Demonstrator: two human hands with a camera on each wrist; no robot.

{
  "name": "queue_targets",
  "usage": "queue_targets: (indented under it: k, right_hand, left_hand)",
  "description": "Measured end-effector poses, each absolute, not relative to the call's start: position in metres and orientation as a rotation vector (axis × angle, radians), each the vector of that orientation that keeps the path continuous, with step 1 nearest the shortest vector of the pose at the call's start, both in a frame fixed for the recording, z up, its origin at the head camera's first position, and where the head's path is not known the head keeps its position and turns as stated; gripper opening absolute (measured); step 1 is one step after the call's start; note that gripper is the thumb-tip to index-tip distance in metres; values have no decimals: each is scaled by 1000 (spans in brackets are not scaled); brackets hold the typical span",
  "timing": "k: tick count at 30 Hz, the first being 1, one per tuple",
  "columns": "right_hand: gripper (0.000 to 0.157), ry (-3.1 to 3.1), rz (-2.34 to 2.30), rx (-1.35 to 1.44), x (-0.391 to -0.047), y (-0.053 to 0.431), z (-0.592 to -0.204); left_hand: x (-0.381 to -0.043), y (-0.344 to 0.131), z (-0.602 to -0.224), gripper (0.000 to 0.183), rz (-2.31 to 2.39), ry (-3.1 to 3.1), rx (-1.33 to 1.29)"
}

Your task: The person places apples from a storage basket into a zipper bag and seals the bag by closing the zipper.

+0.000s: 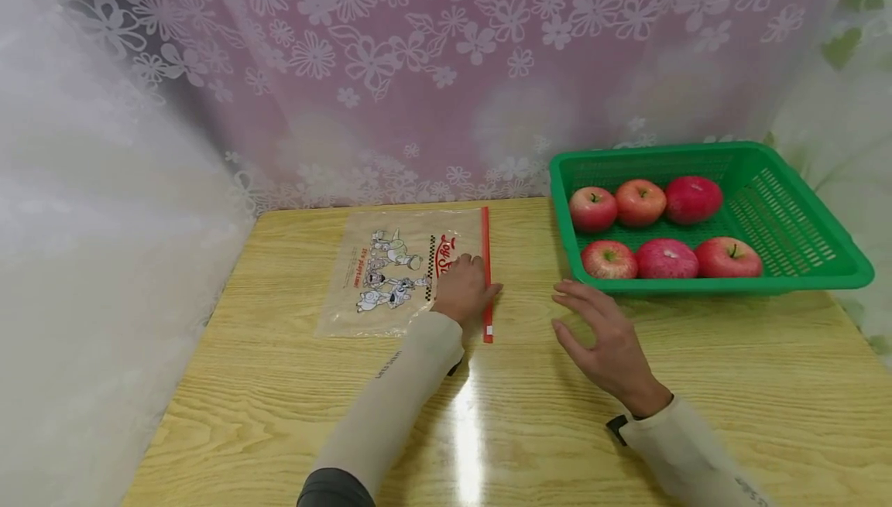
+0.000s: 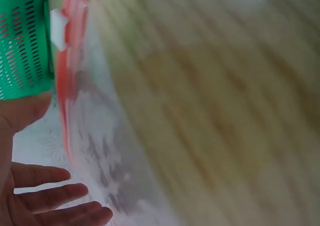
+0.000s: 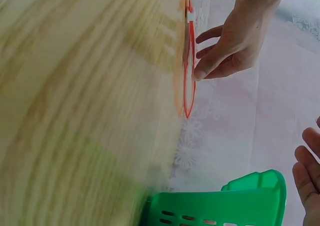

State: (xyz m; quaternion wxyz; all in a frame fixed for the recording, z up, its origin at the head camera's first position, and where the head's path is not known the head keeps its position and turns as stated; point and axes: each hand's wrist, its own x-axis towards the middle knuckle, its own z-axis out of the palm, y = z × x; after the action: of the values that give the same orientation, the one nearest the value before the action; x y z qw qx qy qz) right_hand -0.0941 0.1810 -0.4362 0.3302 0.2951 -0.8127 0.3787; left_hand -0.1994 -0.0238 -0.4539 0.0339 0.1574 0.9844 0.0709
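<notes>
A clear zip bag (image 1: 376,313) with cartoon prints lies flat on the table, its red zip edge (image 1: 487,228) facing right. Over the printed side near that edge is my left hand (image 1: 461,290), thumb apart from the loosely extended fingers. The right wrist view shows the left thumb (image 3: 201,74) right at the red edge, which bows into a narrow loop. A white slider (image 2: 58,29) sits on the near end of the zip. My right hand (image 1: 609,348) hovers between bag and basket, fingers spread and slightly bent, holding nothing.
A green plastic basket (image 1: 725,285) stands at the back right. Several red apples (image 1: 592,209) sit in it in two rows, toward its left side. A floral curtain (image 1: 418,104) hangs behind the wooden table (image 1: 279,414), and pale fabric hangs at both sides.
</notes>
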Motion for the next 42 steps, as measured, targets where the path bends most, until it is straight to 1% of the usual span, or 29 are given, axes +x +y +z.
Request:
queue_targets:
  k: [5, 13, 15, 19, 21, 26, 34, 39, 42]
  right_hand:
    - [50, -2199, 986, 766, -93, 180, -437]
    - [51, -2236, 1005, 751, -93, 178, -440]
    - [47, -2232, 1016, 752, -93, 178, -441]
    - [32, -2243, 1033, 747, -93, 176, -443]
    - [29, -2254, 1034, 738, -93, 175, -443]
    - [34, -2283, 1037, 716, -94, 173, -445]
    - [33, -2249, 1030, 722, -98, 170, -449]
    - [40, -2256, 1037, 704, -100, 168, -450]
    - [40, -2269, 1043, 682, -102, 166, -451]
  left_hand:
    - [-200, -23, -456, 50, 195, 3028, 447]
    - [-200, -21, -454, 28, 200, 3039, 429]
    - [-201, -20, -455, 26, 195, 3053, 404]
    - [-205, -20, -456, 22, 187, 3069, 340]
    - [-208, -21, -456, 21, 184, 3069, 314]
    - [-210, -23, -455, 17, 220, 3066, 293]
    - [-211, -29, -457, 13, 334, 3124, 235]
    - [-210, -33, -457, 17, 380, 3148, 194]
    - [-211, -36, -455, 20, 460, 3110, 148]
